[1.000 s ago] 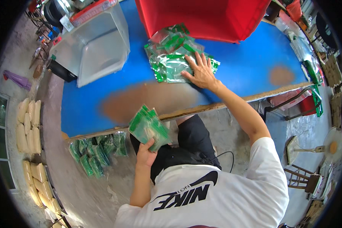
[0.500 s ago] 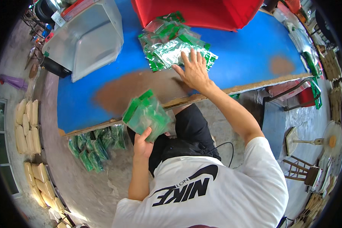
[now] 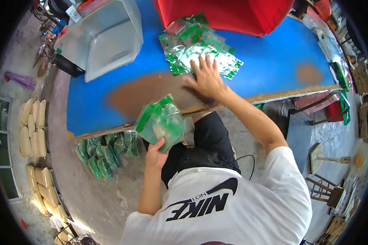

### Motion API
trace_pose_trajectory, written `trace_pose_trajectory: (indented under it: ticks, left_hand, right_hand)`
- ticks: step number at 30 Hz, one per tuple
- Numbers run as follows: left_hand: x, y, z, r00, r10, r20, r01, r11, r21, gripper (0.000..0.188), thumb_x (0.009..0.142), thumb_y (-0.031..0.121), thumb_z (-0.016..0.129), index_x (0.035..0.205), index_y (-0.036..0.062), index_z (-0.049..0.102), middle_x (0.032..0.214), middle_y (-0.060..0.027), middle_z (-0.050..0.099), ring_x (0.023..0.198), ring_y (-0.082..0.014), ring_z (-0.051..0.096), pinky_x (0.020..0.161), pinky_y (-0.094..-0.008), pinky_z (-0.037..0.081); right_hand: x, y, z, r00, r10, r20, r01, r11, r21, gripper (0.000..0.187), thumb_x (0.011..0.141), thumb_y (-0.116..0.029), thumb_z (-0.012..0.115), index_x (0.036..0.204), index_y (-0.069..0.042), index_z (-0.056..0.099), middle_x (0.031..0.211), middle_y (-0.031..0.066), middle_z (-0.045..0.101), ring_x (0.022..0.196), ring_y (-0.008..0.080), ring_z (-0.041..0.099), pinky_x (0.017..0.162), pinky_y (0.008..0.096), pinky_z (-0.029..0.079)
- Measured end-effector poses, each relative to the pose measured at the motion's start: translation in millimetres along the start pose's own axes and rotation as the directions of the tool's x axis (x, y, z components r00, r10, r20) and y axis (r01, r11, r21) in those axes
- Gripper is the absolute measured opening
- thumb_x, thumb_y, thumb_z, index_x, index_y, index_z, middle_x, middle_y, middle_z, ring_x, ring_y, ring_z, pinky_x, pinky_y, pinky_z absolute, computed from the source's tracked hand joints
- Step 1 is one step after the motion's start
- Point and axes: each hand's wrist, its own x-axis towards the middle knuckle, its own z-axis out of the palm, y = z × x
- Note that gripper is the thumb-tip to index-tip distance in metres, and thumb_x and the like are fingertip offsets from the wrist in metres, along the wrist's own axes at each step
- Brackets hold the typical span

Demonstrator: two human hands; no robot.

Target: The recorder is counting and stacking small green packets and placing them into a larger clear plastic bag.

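A bunch of flat clear plastic bags with green strips [image 3: 162,122] is fanned out in my left hand [image 3: 155,154]. That hand grips the lower end, with the thumb on top, just off the table's near edge. My right hand [image 3: 209,80] has its fingers spread at the near side of a loose pile of similar green-and-clear bags [image 3: 188,43]. Its fingertips overlap the shiny front bags; whether they press on them I cannot tell. The thumb is slightly blurred and points left over the worn brown patch of the blue table [image 3: 270,61].
A red bin [image 3: 229,18] stands behind the pile. To the left is a translucent plastic bin [image 3: 112,53]. Packed green bundles [image 3: 104,155] lie below the table's near left edge. A fan [image 3: 357,157] and a wooden stool [image 3: 333,195] are at the right.
My right hand has shifted slightly left and nearer relative to the pile. The bags in my left hand have tilted and fanned a little. The whole view has moved slightly.
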Motion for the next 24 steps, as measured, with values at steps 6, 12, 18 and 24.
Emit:
trace_pose_trajectory:
  ticks: [6, 12, 18, 24]
  left_hand:
    - [12, -2, -5, 0.996, -0.019, 0.087, 0.019, 1.0, 0.001, 0.054, 0.089, 0.001, 0.066, 0.14, 0.0017, 0.048, 0.135, -0.0088, 0.057, 0.129, -0.0244, 0.054, 0.112, -0.04, 0.042]
    - [13, 2, -19, 0.995, 0.046, 0.09, -0.043, 0.999, -0.026, 0.052, 0.093, 0.002, 0.062, 0.143, 0.0014, 0.044, 0.138, -0.0133, 0.056, 0.129, -0.0302, 0.055, 0.111, -0.0459, 0.045]
    - [16, 2, -4, 0.997, -0.011, 0.071, 0.011, 1.0, -0.009, 0.054, 0.09, 0.001, 0.065, 0.141, 0.0036, 0.046, 0.135, -0.0102, 0.057, 0.128, -0.0265, 0.055, 0.11, -0.0431, 0.045]
    - [13, 1, -5, 0.993, -0.004, 0.12, 0.013, 0.997, -0.078, 0.052, 0.089, 0.0, 0.064, 0.138, 0.0016, 0.048, 0.133, -0.0098, 0.059, 0.125, -0.0264, 0.057, 0.108, -0.0443, 0.046]
  right_hand:
    - [-29, -42, -53, 0.772, -0.512, 0.375, 0.085, 0.669, 0.739, 0.041, 0.098, -0.035, 0.057, 0.119, 0.0, 0.06, 0.121, 0.0267, 0.061, 0.113, 0.0424, 0.058, 0.103, 0.0482, 0.044]
    - [-4, -5, -1, 0.979, -0.199, 0.049, 0.199, 0.98, 0.014, 0.062, 0.096, -0.05, 0.057, 0.135, -0.003, 0.053, 0.138, 0.0248, 0.052, 0.138, 0.0439, 0.04, 0.113, 0.0514, 0.035]
    - [-25, -33, -56, 0.901, -0.345, 0.265, 0.051, 0.688, 0.724, 0.043, 0.096, -0.037, 0.062, 0.106, 0.005, 0.061, 0.112, 0.0261, 0.065, 0.111, 0.0442, 0.06, 0.1, 0.0474, 0.046]
    - [-42, 10, -12, 0.998, 0.017, 0.059, -0.019, 0.999, 0.036, 0.062, 0.094, -0.045, 0.062, 0.129, 0.004, 0.052, 0.131, 0.0323, 0.052, 0.122, 0.047, 0.05, 0.105, 0.0529, 0.039]
